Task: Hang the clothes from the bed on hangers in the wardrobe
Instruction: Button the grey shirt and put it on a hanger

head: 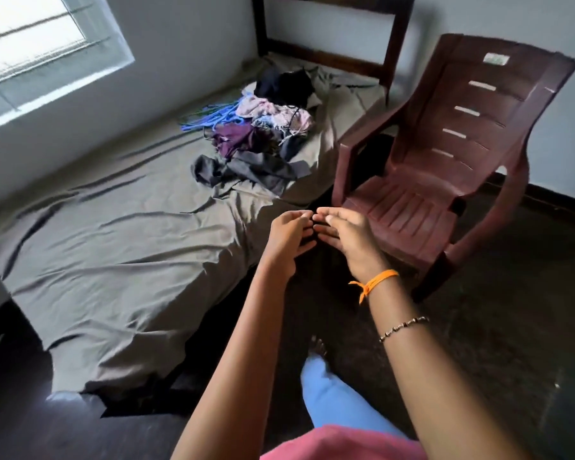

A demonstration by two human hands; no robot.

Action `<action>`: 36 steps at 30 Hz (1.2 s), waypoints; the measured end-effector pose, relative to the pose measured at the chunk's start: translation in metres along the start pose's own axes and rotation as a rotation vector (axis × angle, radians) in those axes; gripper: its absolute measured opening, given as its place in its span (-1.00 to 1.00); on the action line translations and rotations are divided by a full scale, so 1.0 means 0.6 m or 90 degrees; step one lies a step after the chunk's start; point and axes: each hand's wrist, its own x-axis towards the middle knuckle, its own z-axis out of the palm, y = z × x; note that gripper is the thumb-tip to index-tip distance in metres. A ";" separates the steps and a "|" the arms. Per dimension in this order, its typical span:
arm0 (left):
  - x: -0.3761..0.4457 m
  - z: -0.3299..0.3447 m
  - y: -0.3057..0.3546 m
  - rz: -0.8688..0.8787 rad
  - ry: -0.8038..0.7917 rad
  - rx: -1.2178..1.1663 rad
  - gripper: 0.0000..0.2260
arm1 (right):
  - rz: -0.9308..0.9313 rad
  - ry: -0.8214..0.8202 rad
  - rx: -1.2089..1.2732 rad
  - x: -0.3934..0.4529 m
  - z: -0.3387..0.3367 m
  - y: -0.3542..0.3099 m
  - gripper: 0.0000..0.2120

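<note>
The bed (120,260) runs along the window wall; its near half is bare grey sheet, and dark floor (478,327) lies open between it and one maroon plastic chair (445,167) just beside its right edge. One heap of clothes (263,137) sits at the far end with a bundle of blue hangers (210,119) touching it; neither can be counted. The left hand (287,242) and right hand (344,234) hover fingertip to fingertip, fingers loosely bent, holding nothing.
</note>
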 end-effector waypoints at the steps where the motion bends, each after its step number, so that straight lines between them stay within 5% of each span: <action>1: 0.038 -0.006 0.016 0.003 0.008 0.000 -0.85 | 0.003 -0.016 0.000 0.041 0.016 -0.010 -0.72; 14: 0.439 -0.116 0.167 -0.082 0.113 0.002 -0.80 | 0.127 -0.191 -0.119 0.498 0.198 -0.054 -0.73; 24: 0.790 -0.202 0.249 -0.198 0.073 0.031 -0.79 | 0.220 -0.144 -0.245 0.838 0.298 -0.030 -0.76; 30: 0.920 -0.246 0.236 -0.296 0.087 0.047 -0.87 | 0.246 -0.187 -0.409 0.980 0.343 0.022 -0.72; 36: 0.985 -0.273 0.171 -0.396 0.122 0.020 -0.92 | 0.245 -0.346 -0.605 1.090 0.364 0.118 -0.70</action>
